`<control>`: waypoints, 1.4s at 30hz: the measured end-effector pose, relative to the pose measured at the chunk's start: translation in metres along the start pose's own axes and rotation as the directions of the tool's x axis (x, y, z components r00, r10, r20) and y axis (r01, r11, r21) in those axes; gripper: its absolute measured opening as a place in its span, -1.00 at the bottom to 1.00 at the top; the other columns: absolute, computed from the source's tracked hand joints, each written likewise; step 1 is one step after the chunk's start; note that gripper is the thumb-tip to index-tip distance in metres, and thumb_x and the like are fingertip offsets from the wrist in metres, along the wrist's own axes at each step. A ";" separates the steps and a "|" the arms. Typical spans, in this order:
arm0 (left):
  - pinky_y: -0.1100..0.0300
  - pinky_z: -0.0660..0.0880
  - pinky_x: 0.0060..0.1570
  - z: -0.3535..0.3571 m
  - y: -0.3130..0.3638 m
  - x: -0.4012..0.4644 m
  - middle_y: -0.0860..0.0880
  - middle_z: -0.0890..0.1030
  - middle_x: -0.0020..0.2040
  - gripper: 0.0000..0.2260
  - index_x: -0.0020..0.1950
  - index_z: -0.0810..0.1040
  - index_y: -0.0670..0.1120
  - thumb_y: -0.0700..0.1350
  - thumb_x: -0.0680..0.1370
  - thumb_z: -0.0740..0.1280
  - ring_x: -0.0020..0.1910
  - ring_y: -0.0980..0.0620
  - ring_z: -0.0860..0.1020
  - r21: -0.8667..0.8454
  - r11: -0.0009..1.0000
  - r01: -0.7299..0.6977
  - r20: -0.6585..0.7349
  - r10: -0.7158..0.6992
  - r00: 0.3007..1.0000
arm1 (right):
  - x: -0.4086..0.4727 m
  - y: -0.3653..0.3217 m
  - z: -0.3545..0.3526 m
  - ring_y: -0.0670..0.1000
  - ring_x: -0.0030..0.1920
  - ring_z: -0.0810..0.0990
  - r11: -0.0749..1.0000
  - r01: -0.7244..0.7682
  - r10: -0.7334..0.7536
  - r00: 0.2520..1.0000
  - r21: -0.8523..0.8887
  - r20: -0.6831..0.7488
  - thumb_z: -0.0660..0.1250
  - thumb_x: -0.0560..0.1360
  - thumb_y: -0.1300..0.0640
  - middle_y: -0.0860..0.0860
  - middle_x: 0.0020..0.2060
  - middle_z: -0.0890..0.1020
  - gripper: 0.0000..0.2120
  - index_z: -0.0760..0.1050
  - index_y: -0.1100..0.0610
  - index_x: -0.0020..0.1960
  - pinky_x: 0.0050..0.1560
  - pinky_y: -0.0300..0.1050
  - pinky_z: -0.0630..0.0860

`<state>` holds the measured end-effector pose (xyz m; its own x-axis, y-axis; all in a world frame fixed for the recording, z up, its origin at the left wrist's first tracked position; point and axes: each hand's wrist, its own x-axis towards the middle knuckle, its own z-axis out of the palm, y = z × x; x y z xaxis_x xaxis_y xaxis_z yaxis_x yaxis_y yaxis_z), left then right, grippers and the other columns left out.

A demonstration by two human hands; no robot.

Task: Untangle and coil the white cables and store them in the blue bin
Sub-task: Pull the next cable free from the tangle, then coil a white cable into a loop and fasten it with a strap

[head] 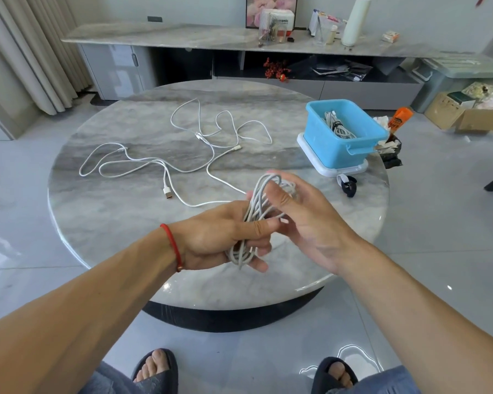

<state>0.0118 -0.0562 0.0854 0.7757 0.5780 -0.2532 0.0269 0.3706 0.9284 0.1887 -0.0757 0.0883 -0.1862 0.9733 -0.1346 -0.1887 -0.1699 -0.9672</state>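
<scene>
The left hand (pixel 219 237) is gripping a half-wound coil (pixel 256 220) above the table's (pixel 111 223) near edge, fingers curled round it, long axis running near to far; the right hand (pixel 305 223), fingers loosely spread, is feeding loops. Mid-table, loose cables (pixel 182 155) are still sprawling. By the right edge, the blue bin (pixel 325 149) is already holding one bundle (pixel 337 125).
</scene>
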 end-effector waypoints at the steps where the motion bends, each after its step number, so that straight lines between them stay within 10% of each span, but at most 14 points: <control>1: -0.02 0.56 -0.11 0.002 -0.001 0.001 -0.06 0.25 -0.33 -0.86 0.09 0.50 -0.24 -0.16 0.66 0.27 -0.28 -0.03 0.42 -0.034 0.999 0.007 0.018 -0.006 1.000 | -0.002 -0.003 0.001 0.17 0.21 0.66 0.994 -0.011 0.006 0.999 0.109 0.054 0.60 0.40 0.00 0.30 0.22 0.64 -0.25 0.34 0.09 0.48 0.17 0.17 0.56; 4: 0.02 0.54 -0.24 0.012 -0.002 0.005 -0.07 0.24 -0.36 -0.78 -0.18 0.50 -0.10 -0.21 0.67 0.26 -0.39 -0.05 0.40 -0.053 0.997 0.062 0.023 -0.061 0.998 | -0.004 -0.007 0.008 0.23 0.17 0.70 0.994 0.042 -0.043 0.999 0.100 0.008 0.54 0.45 0.19 0.24 0.09 0.72 -0.35 0.36 0.02 0.46 0.31 0.18 0.54; 10: 0.18 0.30 -0.48 0.028 -0.003 0.025 -0.05 0.28 -0.39 -0.85 -0.09 0.31 -0.11 -0.32 0.61 0.17 -0.49 0.02 0.25 0.277 0.944 0.176 -0.187 -0.127 0.974 | 0.010 -0.005 0.022 0.07 -0.38 0.57 0.982 0.105 -0.035 0.922 0.160 -0.386 0.37 0.62 0.27 0.11 -0.33 0.59 -0.85 0.51 0.18 0.18 -0.06 0.11 0.68; 17: 0.04 0.41 -0.13 0.055 -0.019 0.066 -0.27 0.57 0.14 -0.72 0.34 0.32 -0.21 -0.21 0.64 0.17 0.04 -0.27 0.59 0.868 0.344 0.357 -0.444 0.220 0.868 | 0.030 -0.015 -0.003 -0.01 -0.64 0.18 0.795 0.038 0.402 0.715 0.605 -0.573 0.37 0.59 -0.02 -0.01 -0.55 0.35 -0.63 0.35 0.12 -0.28 -0.55 -0.23 0.30; 27: 0.03 0.32 -0.19 0.068 -0.022 0.098 -0.15 0.58 0.05 -0.76 0.15 0.39 -0.13 0.04 0.69 0.17 0.02 -0.27 0.58 0.921 0.170 0.349 -0.388 0.356 0.850 | 0.053 -0.016 -0.053 -0.03 -0.59 0.06 0.821 0.084 0.404 0.614 0.565 -0.678 0.20 0.57 0.16 -0.05 -0.56 0.15 -0.72 0.24 0.10 -0.30 -0.57 -0.27 0.12; 31: 0.09 0.26 -0.20 0.055 -0.024 0.116 -0.19 0.53 0.09 -0.76 0.20 0.44 -0.17 -0.05 0.70 0.09 -0.15 -0.19 0.44 0.913 0.246 0.326 -0.371 0.168 0.913 | 0.060 -0.002 -0.086 0.06 -0.55 0.41 0.857 -0.162 0.442 0.718 0.488 -0.538 0.30 0.60 0.02 0.05 -0.50 0.46 -0.67 0.40 0.17 -0.26 -0.34 -0.12 0.50; 34: 0.09 0.28 -0.19 0.041 -0.018 0.124 -0.18 0.52 0.02 -0.73 0.14 0.47 -0.20 -0.04 0.69 0.09 -0.14 -0.16 0.40 0.856 0.364 0.368 -0.430 0.104 0.897 | 0.069 0.020 -0.136 0.17 -0.29 0.68 0.905 -0.413 0.204 0.634 -0.103 -0.746 0.36 0.51 -0.19 0.11 -0.25 0.68 -0.60 0.56 0.18 -0.12 -0.20 -0.03 0.61; 36: 0.11 0.41 -0.24 0.033 -0.013 0.126 -0.11 0.46 -0.17 -0.72 0.05 0.48 -0.22 -0.02 0.69 0.13 -0.16 -0.16 0.46 0.783 0.489 0.384 -0.484 0.091 0.870 | 0.071 0.031 -0.161 0.24 -0.07 0.68 0.696 -0.533 -0.082 0.607 -0.481 -0.791 0.33 0.46 -0.22 0.14 -0.17 0.68 -0.56 0.56 0.19 -0.09 -0.12 0.00 0.57; 39: 0.22 0.35 -0.52 0.029 -0.008 0.126 -0.10 0.40 -0.24 -0.72 -0.15 0.37 -0.14 0.00 0.68 0.16 -0.36 -0.09 0.42 0.666 0.617 0.419 -0.540 0.011 0.841 | 0.081 0.037 -0.180 0.29 0.19 0.60 0.581 -0.592 -0.191 0.569 -0.559 -0.800 0.37 0.49 -0.24 0.20 0.13 0.63 -0.41 0.47 0.27 0.22 0.04 0.06 0.52; 42: 0.09 0.48 -0.31 0.030 -0.014 0.129 -0.08 0.39 -0.24 -0.72 -0.03 0.49 -0.19 -0.01 0.69 0.15 -0.26 -0.13 0.44 0.702 0.596 0.390 -0.520 0.054 0.852 | 0.098 0.038 -0.184 0.27 0.16 0.62 0.558 -0.628 -0.184 0.545 -0.543 -0.818 0.39 0.52 -0.24 0.17 0.16 0.63 -0.42 0.48 0.23 0.27 0.06 0.04 0.53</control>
<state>0.1300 -0.0084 0.0481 0.3347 0.8910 -0.3068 0.7610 -0.0636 0.6456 0.3408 0.0412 -0.0016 0.7222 0.6880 -0.0717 0.5354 -0.6216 -0.5719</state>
